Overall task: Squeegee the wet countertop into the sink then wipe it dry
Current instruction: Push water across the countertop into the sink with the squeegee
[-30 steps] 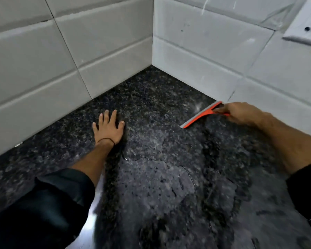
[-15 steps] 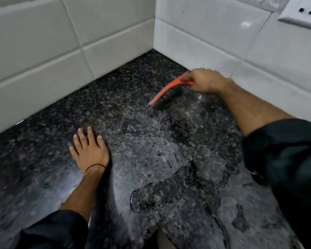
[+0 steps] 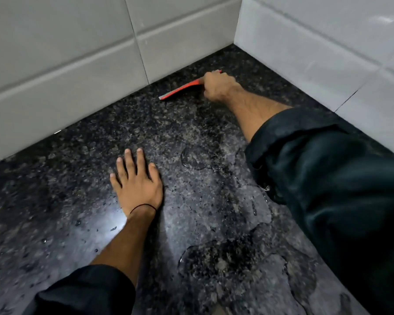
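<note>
We're gripping the orange squeegee [image 3: 182,90] with our right hand [image 3: 217,87], fingers curling round its handle end; the handle itself is hiding under the fist. The blade edge is sitting on the dark speckled tabletop [image 3: 55,189], deep in the back corner where the two tiled walls are meeting. It's running roughly along the left wall [image 3: 77,64], near it; we can't tell if it's touching. The right wall [image 3: 316,42] is standing just beyond the right hand.

Our left hand [image 3: 137,183] is lying flat on the tabletop, palm down, fingers straight and slightly spread, holding nothing. A thin black band [image 3: 143,206] is sitting round that wrist. The two hands are resting well apart.

Water is pooling on the tabletop: a small puddle [image 3: 192,159] is lying between the hands, and a wider film [image 3: 257,208] is spreading toward the front beside our right sleeve [image 3: 328,189]. Loose droplets [image 3: 43,241] are sitting left of the left forearm.
</note>
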